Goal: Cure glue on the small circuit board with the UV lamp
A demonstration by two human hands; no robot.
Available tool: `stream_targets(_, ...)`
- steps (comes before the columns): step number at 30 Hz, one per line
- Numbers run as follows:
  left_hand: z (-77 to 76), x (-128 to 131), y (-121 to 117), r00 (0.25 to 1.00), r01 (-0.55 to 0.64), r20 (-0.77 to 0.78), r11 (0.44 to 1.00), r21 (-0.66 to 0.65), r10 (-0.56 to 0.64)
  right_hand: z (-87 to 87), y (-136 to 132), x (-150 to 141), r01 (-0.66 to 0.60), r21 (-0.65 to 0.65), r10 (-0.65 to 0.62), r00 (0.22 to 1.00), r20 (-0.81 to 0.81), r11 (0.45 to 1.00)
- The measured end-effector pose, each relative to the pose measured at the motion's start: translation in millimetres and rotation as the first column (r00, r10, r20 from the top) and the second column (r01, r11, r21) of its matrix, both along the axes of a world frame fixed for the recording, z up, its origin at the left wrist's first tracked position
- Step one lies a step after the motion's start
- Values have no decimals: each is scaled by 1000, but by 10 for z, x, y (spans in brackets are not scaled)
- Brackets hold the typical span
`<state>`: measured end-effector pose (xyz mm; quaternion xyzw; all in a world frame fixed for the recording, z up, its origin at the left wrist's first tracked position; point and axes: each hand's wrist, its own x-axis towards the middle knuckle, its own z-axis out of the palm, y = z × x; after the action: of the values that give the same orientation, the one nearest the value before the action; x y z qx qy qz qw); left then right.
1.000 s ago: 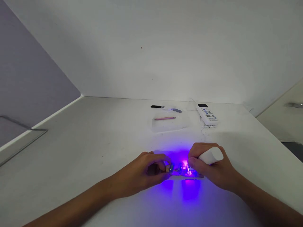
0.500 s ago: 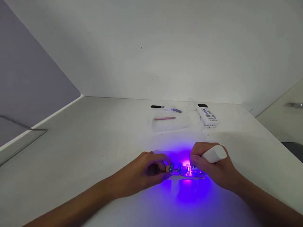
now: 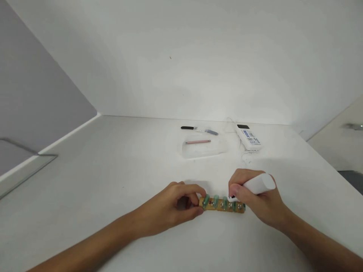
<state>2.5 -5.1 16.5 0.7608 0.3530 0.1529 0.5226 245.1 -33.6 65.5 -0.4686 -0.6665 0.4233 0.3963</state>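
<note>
A yellowish strip [image 3: 236, 210] lies on the table in front of me, bearing a row of several green nail tips [image 3: 216, 201] with shiny round decorations. My left hand [image 3: 177, 206] pinches the strip's left end between thumb and fingers. Wrapped in my right hand [image 3: 262, 202] is a white handheld UV lamp [image 3: 259, 183], tilted with its lower end just above the right half of the strip. No light comes from it now. The fingers of my right hand partly cover the lamp's lower end.
Farther back, a pink pen-like tool [image 3: 197, 141] rests on a clear tray [image 3: 204, 152]. Behind it lie a black-handled tool [image 3: 187, 128] and a grey-ended piece [image 3: 211, 132]. A white device [image 3: 248, 138] with a dark top and thin cords is at the back right.
The purple light from the lamp has gone out, so the strip's yellow and green colours show. Both hands have stayed nearly in place.
</note>
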Motion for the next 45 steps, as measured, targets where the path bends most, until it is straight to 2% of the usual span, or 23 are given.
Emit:
stream_targets(9, -5, -11, 9, 999, 23, 22, 997, 68, -24, 18, 7, -30, 20, -34, -21, 999, -48, 999)
stream_targets(12, -17, -13, 11, 999, 22, 33, 998, 51, -23, 17, 10, -34, 9, -37, -11, 998, -63, 999)
stream_targets(17, -41, -36, 8, 1000, 21, -11, 995, 99, -20, 2, 8, -26, 22, -31, -25, 996, -91, 999)
stream_targets(45, -13, -39, 10, 999, 37, -28, 994, 99, -34, -18, -7, -20, 16, -29, -18, 998, -59, 999)
